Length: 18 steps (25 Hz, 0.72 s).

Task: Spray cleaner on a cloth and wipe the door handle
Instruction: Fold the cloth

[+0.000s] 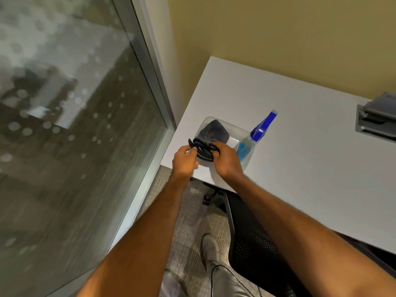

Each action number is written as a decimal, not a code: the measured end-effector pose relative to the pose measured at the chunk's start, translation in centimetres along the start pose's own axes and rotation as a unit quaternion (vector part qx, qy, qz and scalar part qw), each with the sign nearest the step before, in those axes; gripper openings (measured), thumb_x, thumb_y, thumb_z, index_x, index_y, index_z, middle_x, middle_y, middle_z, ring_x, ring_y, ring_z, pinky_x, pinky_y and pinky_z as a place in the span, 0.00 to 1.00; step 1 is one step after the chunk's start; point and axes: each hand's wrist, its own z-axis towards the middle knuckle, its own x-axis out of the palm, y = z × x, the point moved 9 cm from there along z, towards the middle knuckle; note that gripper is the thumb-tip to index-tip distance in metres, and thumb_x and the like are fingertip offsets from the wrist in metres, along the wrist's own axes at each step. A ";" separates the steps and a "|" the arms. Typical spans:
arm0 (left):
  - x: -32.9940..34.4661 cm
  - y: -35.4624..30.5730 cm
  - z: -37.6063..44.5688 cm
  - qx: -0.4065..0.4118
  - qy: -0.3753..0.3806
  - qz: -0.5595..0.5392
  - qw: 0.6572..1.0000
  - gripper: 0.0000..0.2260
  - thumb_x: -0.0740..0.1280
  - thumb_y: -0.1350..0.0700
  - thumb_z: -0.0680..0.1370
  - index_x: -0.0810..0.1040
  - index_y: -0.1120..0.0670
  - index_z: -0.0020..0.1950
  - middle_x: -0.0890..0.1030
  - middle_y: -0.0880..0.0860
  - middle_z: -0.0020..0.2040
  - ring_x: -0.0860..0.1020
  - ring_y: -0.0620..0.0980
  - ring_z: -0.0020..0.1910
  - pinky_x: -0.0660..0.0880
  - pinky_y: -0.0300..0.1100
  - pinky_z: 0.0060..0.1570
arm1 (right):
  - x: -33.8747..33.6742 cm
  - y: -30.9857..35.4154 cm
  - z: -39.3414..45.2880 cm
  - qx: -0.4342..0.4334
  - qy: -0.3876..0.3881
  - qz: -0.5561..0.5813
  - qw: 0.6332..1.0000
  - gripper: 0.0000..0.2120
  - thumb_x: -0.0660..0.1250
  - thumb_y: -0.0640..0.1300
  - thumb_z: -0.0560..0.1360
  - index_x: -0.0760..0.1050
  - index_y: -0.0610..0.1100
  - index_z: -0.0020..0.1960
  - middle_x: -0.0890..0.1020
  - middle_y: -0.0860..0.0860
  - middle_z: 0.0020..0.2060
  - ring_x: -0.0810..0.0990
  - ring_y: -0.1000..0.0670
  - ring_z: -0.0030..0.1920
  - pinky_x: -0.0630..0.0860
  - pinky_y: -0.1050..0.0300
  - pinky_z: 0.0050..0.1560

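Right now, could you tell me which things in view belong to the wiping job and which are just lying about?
For the job:
- dark cloth, gripped by the left hand and right hand
- spray bottle with blue liquid, on the desk

Just lying about:
- clear tub holding another dark cloth
- office chair
- grey desk fitting
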 end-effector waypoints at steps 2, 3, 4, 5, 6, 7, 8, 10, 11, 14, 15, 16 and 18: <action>-0.1 0.4 -0.1 -0.035 0.012 -0.052 0.998 0.17 0.61 0.49 0.89 0.76 0.56 0.73 0.83 0.59 0.64 0.85 0.61 0.57 0.81 0.56 0.63 | -0.5 0.8 -0.3 0.000 -0.026 0.022 0.999 0.15 0.59 0.40 0.86 0.78 0.44 0.69 0.85 0.45 0.60 0.83 0.45 0.61 0.72 0.63 0.54; -0.1 0.6 -0.3 -0.052 0.019 -0.088 0.995 0.18 0.60 0.47 0.89 0.76 0.56 0.73 0.83 0.59 0.64 0.84 0.62 0.59 0.80 0.59 0.65 | -0.8 1.2 -0.7 -0.002 -0.033 0.035 0.999 0.14 0.59 0.40 0.86 0.78 0.44 0.69 0.85 0.45 0.60 0.83 0.45 0.60 0.72 0.63 0.54; 0.0 0.7 -0.4 -0.068 0.028 -0.128 0.989 0.20 0.59 0.45 0.89 0.77 0.57 0.72 0.83 0.59 0.65 0.84 0.62 0.59 0.79 0.61 0.67 | -1.2 1.6 -1.0 -0.006 -0.040 0.051 0.998 0.14 0.59 0.39 0.86 0.78 0.43 0.68 0.85 0.45 0.59 0.83 0.46 0.60 0.72 0.64 0.54; 0.1 0.8 -0.6 -0.085 0.042 -0.172 0.981 0.22 0.58 0.42 0.89 0.76 0.57 0.72 0.83 0.60 0.65 0.84 0.62 0.60 0.79 0.62 0.67 | -1.6 2.0 -1.4 -0.010 -0.046 0.067 0.997 0.14 0.60 0.39 0.86 0.78 0.43 0.68 0.85 0.45 0.59 0.83 0.47 0.59 0.73 0.65 0.53; 0.2 0.8 -1.0 -0.104 0.059 -0.216 0.969 0.25 0.57 0.40 0.88 0.76 0.57 0.73 0.83 0.60 0.66 0.84 0.62 0.59 0.78 0.61 0.68 | -2.2 2.5 -1.9 -0.016 -0.053 0.082 0.995 0.14 0.60 0.40 0.86 0.77 0.43 0.69 0.85 0.46 0.59 0.82 0.50 0.58 0.73 0.68 0.51; 0.3 0.7 -1.5 -0.125 0.076 -0.263 0.954 0.26 0.57 0.38 0.87 0.75 0.57 0.73 0.82 0.61 0.67 0.84 0.62 0.58 0.79 0.60 0.66 | -2.9 3.1 -2.5 -0.020 -0.058 0.100 0.993 0.14 0.61 0.40 0.86 0.77 0.44 0.69 0.84 0.47 0.59 0.81 0.54 0.57 0.72 0.73 0.50; 0.4 0.6 -2.1 -0.146 0.092 -0.308 0.936 0.28 0.57 0.36 0.87 0.74 0.57 0.74 0.81 0.62 0.67 0.84 0.63 0.56 0.80 0.60 0.63 | -3.5 4.0 -3.1 -0.024 -0.060 0.124 0.990 0.14 0.61 0.41 0.86 0.77 0.44 0.69 0.84 0.49 0.58 0.80 0.57 0.56 0.71 0.77 0.49; 0.3 -0.2 -3.5 -0.174 0.114 -0.385 0.899 0.31 0.59 0.34 0.85 0.73 0.60 0.74 0.81 0.66 0.66 0.84 0.65 0.55 0.82 0.60 0.54 | -5.2 6.4 -4.5 -0.038 -0.054 0.183 0.981 0.11 0.61 0.41 0.86 0.78 0.49 0.65 0.85 0.56 0.53 0.81 0.65 0.52 0.72 0.80 0.48; 0.0 -0.7 -4.3 -0.176 0.124 -0.416 0.884 0.33 0.60 0.34 0.84 0.74 0.62 0.74 0.82 0.66 0.66 0.84 0.66 0.55 0.83 0.60 0.50 | -6.1 7.9 -5.4 -0.046 -0.048 0.212 0.975 0.10 0.61 0.42 0.86 0.78 0.53 0.60 0.84 0.62 0.49 0.81 0.68 0.51 0.73 0.80 0.48; -1.0 -2.8 -7.3 -0.157 0.177 -0.485 0.842 0.35 0.63 0.33 0.83 0.77 0.63 0.73 0.83 0.66 0.64 0.86 0.64 0.56 0.86 0.56 0.47 | -8.1 11.9 -8.4 -0.047 -0.006 0.330 0.943 0.11 0.62 0.44 0.86 0.78 0.59 0.56 0.86 0.65 0.47 0.84 0.63 0.55 0.80 0.67 0.55; -1.4 -3.5 -8.5 -0.145 0.202 -0.506 0.826 0.34 0.64 0.34 0.82 0.77 0.63 0.73 0.83 0.66 0.65 0.86 0.64 0.57 0.86 0.57 0.49 | -8.4 12.8 -9.4 -0.043 0.016 0.392 0.919 0.11 0.62 0.43 0.86 0.79 0.58 0.58 0.87 0.61 0.51 0.85 0.58 0.58 0.82 0.62 0.56; -2.1 -4.2 -9.9 -0.127 0.223 -0.523 0.813 0.33 0.66 0.35 0.82 0.78 0.62 0.73 0.82 0.66 0.67 0.85 0.65 0.60 0.85 0.58 0.54 | -8.4 13.8 -10.6 -0.042 0.042 0.458 0.887 0.11 0.62 0.43 0.86 0.80 0.55 0.61 0.88 0.57 0.55 0.85 0.54 0.59 0.82 0.59 0.57; -4.0 -5.3 -12.3 -0.078 0.232 -0.542 0.804 0.30 0.69 0.39 0.81 0.77 0.59 0.74 0.81 0.64 0.69 0.83 0.64 0.64 0.81 0.60 0.62 | -8.4 15.5 -12.9 -0.037 0.087 0.573 0.814 0.13 0.62 0.41 0.85 0.79 0.48 0.66 0.86 0.49 0.61 0.85 0.49 0.62 0.82 0.56 0.58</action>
